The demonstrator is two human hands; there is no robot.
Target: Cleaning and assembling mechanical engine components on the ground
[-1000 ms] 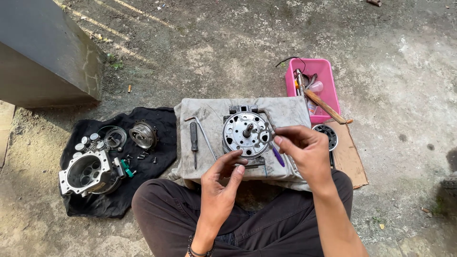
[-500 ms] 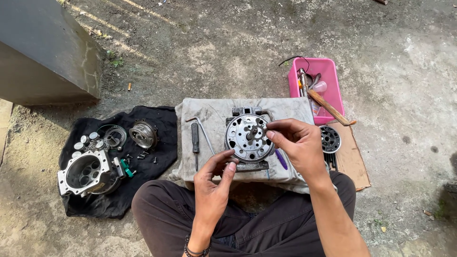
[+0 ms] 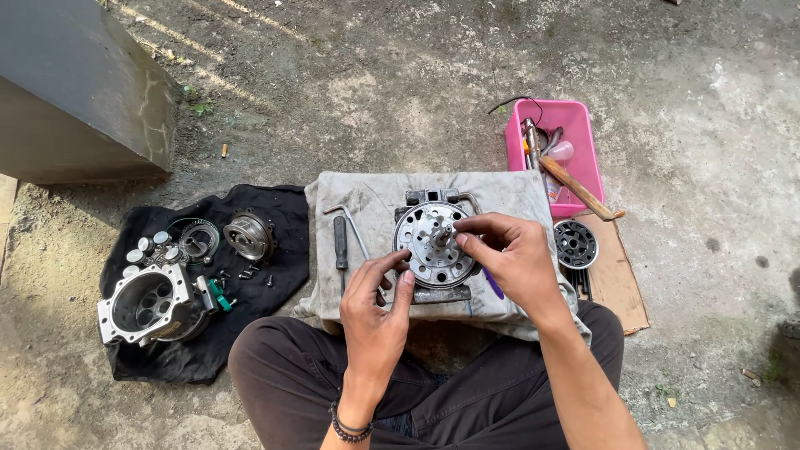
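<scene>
In the middle of the frame sits a round metal part [image 3: 433,243]; it is grey and shiny, with a ring of small holes and a short stub sticking up in its middle; it rests on a dirty grey cloth [image 3: 379,200] spread on the ground, just in front of the person's crossed legs. The right hand [image 3: 508,254] lies over the right side of the round part; its fingertips are pinched together at the stub, though I cannot tell if they grip it. The left hand [image 3: 377,304] is at the lower left edge of the part; its fingers are bent and partly spread, the thumb and first finger touching the rim.

At the upper right is one pink tub [image 3: 583,125]; inside it are a hammer with a wooden handle [image 3: 577,187] that pokes out over the edge, and some other tools too jumbled to count. Beside the tub one dark round disc [image 3: 575,243] lies on a piece of cardboard [image 3: 621,283].

On the grey cloth lie one screwdriver [image 3: 340,242] and one bent metal key [image 3: 354,225].

At the left, a black cloth [image 3: 150,362] holds one big metal housing [image 3: 146,304], two round metal pieces [image 3: 248,235], and many tiny bits.
</scene>
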